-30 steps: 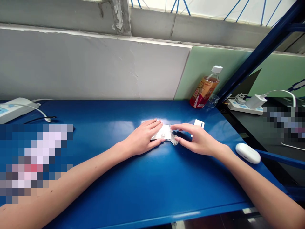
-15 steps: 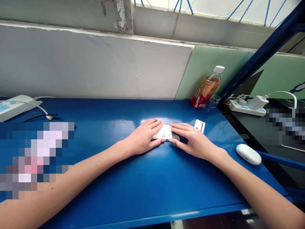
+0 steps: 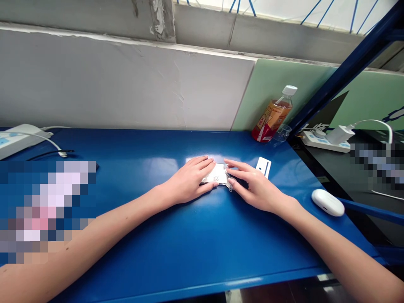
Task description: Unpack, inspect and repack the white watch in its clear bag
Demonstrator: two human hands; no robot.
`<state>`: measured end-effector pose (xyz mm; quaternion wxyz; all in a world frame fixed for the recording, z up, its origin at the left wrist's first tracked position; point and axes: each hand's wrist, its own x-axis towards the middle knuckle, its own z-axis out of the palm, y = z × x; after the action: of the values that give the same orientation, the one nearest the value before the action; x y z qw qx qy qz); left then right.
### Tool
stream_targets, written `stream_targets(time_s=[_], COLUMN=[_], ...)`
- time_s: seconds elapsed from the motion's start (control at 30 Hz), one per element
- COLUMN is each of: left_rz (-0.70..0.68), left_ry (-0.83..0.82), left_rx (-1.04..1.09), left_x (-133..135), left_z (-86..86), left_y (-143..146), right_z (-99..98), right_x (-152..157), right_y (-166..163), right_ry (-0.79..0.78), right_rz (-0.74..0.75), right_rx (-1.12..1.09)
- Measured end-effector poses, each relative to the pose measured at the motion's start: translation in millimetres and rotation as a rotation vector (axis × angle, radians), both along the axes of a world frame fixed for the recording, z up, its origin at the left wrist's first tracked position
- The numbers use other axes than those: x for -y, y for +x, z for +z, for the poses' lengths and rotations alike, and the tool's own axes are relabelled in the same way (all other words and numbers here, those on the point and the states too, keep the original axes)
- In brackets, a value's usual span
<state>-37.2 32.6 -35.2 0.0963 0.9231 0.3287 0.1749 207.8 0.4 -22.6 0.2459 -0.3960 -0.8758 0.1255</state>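
Note:
My left hand (image 3: 189,181) lies flat on the blue table (image 3: 176,240), fingers stretched out and pressing down on a small white packet (image 3: 218,174) in clear wrapping. My right hand (image 3: 252,187) rests just to the right of it, fingers extended, their tips touching the packet's right edge and its crinkled clear wrapping. Most of the packet is hidden under the two hands. A small white card (image 3: 263,166) with a dark stripe lies just behind my right hand.
A tea bottle (image 3: 273,115) with a white cap leans at the back right by a green panel. A white earbud case (image 3: 328,202) sits near the right edge. Power strips (image 3: 325,141) and cables lie at right and far left (image 3: 19,139). A grey wall closes the back.
My right hand has come down from a raised pinch over the wrapping to lie flat against the packet's right side. My left hand has stayed put.

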Motion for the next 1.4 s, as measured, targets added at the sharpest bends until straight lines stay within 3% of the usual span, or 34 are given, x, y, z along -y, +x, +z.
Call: stream_targets(time_s=[0.2,0.6,0.87,1.4], left_rz=[0.002,0.000,0.004,0.007], left_ry=[0.020,0.030,0.025,0.037], left_rx=[-0.016,-0.018,-0.015,-0.008], left_x=[0,0,0,1], left_z=[0.0,-0.3,-0.7,-0.7], left_y=[1,1,0,2], right_z=[0.9,-3.7,2.1,9.4], right_x=[1,0,3,5], right_y=[-2,-1,-5,-11], right_ry=[0.073,0.145,0.180,0.167], right_rz=[-0.006,-0.019,-0.003,0.062], right_rx=[0.071,-0.006,0.150,0.220])
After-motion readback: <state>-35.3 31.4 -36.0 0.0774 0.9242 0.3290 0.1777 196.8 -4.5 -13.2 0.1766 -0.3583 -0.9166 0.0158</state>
